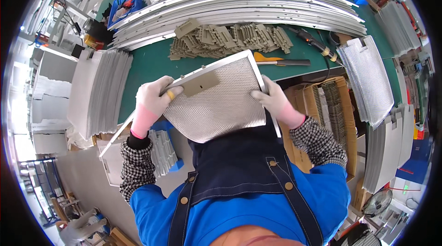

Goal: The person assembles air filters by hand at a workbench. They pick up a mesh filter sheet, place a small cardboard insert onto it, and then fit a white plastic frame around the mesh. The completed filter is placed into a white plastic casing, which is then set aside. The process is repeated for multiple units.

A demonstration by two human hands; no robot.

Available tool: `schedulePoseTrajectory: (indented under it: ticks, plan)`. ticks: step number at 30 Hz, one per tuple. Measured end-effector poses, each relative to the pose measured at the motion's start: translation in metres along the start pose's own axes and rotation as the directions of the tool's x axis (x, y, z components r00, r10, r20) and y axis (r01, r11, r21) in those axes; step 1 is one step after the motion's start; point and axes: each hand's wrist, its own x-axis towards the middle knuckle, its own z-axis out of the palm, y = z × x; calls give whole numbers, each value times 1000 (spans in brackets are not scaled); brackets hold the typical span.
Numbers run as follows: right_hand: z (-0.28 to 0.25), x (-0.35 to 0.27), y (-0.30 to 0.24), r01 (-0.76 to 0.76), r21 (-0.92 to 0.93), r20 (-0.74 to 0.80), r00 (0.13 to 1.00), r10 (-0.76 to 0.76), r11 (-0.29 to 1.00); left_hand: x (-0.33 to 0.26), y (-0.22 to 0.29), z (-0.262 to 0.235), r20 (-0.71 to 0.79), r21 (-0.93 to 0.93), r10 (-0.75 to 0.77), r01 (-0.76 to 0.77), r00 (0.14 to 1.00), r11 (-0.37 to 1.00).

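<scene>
A silvery metal mesh filter panel [221, 103] is tilted in front of my chest, its lower edge bare and curved. White frame strips [212, 66] run along its far and right edges and meet at a corner; one strip sticks out loose at lower left. A tan plastic latch plate [201, 83] sits against the mesh by the far strip. My left hand [159, 96], in a white glove with a pink cuff, is closed around the panel's left end near the latch plate. My right hand [274, 98], gloved alike, grips the right edge, thumb on the mesh.
Tan plastic latch plates [230, 38] lie piled on the green table [152, 64]. Long metal strips [239, 9] lie behind them. An orange-and-black hand tool [290, 62] and a power screwdriver [313, 43] are at right. Mesh stacks [99, 92] flank me; a cardboard box [299, 101] stands right.
</scene>
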Motion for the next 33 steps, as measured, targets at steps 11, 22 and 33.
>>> schedulePoseTrajectory:
  ticks: [11, 22, 33]
  plan:
    - [6, -45, 78, 26, 291, -162, 987, 23, 956, 11, -22, -22, 184, -484, -64, 147, 981, 863]
    - [-16, 7, 30, 357, 502, -253, 932, -261, 787, 62, 64, -60, -59, -583, -266, 183, 962, 791]
    - [-33, -6, 45, 368, 569, -414, 901, -130, 735, -16, 16, 83, -12, -765, -216, 130, 976, 630]
